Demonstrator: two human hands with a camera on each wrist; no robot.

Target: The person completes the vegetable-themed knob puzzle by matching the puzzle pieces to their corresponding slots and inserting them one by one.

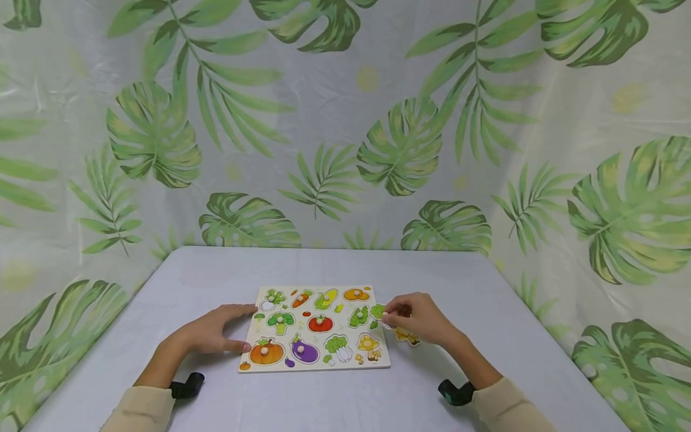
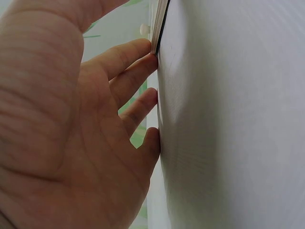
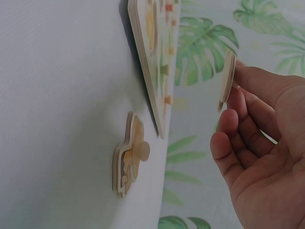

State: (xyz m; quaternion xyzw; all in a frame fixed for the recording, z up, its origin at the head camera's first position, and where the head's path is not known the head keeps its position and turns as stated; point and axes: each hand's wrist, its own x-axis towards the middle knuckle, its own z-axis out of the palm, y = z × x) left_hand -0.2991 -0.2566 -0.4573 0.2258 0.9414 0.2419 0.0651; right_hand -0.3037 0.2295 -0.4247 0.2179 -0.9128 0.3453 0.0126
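A wooden vegetable puzzle board (image 1: 297,362) lies flat on the table. My left hand (image 1: 210,330) rests at its left side, thumb and fingertips touching the edge with the fingers spread. Over the board's right edge, my right hand (image 1: 418,315) pinches a leafy green-and-white cabbage piece (image 1: 379,311) between thumb and fingers. In the right wrist view that cabbage piece (image 3: 228,81) is held edge-on, raised off the table. Below the right hand, a yellow mushroom piece (image 1: 406,337) lies beside the board; its round knob (image 3: 144,151) shows in the right wrist view.
Knobbed pieces such as the pumpkin (image 1: 267,354), eggplant (image 1: 308,353) and tomato (image 1: 321,324) sit in the board. The cabbage picture (image 1: 338,347) and mushroom picture (image 1: 369,345) show no knob. A white cloth covers the table (image 1: 324,402); a leaf-print curtain (image 1: 324,120) hangs behind.
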